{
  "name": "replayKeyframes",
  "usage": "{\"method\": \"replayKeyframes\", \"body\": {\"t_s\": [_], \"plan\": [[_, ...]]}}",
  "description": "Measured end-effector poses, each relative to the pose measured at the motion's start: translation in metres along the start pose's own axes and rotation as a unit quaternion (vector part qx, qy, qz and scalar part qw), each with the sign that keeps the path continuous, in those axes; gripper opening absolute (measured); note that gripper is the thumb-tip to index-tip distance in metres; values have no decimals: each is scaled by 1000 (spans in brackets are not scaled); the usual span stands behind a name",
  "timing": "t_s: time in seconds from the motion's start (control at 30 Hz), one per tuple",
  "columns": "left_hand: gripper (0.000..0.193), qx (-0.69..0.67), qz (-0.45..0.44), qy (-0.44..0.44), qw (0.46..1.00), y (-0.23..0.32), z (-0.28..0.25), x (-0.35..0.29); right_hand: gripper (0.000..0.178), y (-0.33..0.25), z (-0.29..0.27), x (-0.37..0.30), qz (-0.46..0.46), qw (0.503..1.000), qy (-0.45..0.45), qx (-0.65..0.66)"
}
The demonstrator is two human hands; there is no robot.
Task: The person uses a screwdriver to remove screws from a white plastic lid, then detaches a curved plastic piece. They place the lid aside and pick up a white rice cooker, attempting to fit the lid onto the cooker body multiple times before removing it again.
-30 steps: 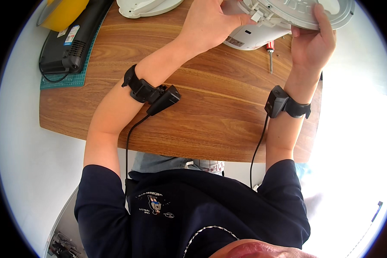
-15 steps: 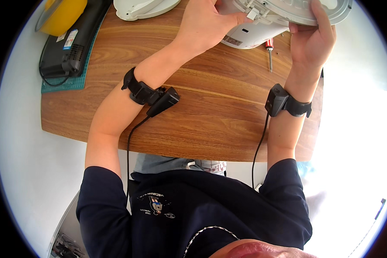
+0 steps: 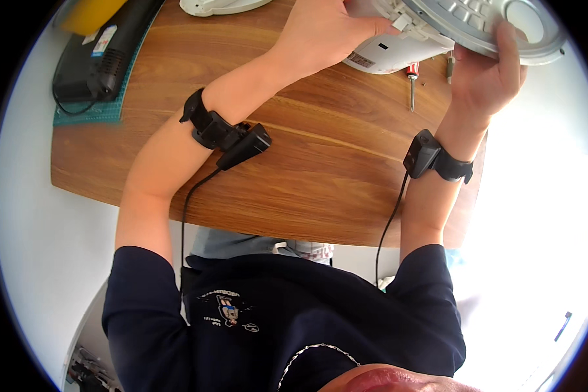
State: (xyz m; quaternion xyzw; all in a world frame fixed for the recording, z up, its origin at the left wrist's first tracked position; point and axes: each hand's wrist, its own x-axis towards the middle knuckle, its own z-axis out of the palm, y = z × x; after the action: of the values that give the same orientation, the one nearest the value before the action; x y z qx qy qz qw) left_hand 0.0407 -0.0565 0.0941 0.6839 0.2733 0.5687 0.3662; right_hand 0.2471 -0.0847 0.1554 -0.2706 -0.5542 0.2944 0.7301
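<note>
A white rice cooker [image 3: 398,57] stands at the far edge of the view, its upper part cut off. Its round metal-faced lid [image 3: 467,40] is tilted up on the right side. My right hand [image 3: 482,81] grips the lid's lower rim, thumb on the metal face and the other fingers behind. At the hinge side, my left hand [image 3: 323,36] is closed, its thumb against a small white plastic clip [image 3: 402,23]; its fingertips are out of sight. On the table below the cooker lies a screwdriver [image 3: 412,85] with a red and white handle.
A white plastic cover [image 3: 219,5] lies at the far edge. At the far left, a black appliance [image 3: 88,75] with a cord rests on a green cutting mat [image 3: 108,112], a yellow bowl [image 3: 95,16] on it. Small screws [image 3: 424,83] lie near the screwdriver. Cables hang from both wrist straps.
The lid has shifted right with my right hand and shows more of its metal face. My left hand stays at the clip. The whole view has moved slightly.
</note>
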Motion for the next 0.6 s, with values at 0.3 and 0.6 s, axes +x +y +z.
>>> {"method": "replayKeyframes", "body": {"t_s": [0.3, 0.6], "plan": [[39, -9, 77, 41, 996, -8, 1, -2, 27, 3, 4, 8, 45, 994, 93, 29], [35, -30, 78, 33, 996, -10, 1, -1, 23, -2, 12, -3, -29, 997, 73, -16]]}}
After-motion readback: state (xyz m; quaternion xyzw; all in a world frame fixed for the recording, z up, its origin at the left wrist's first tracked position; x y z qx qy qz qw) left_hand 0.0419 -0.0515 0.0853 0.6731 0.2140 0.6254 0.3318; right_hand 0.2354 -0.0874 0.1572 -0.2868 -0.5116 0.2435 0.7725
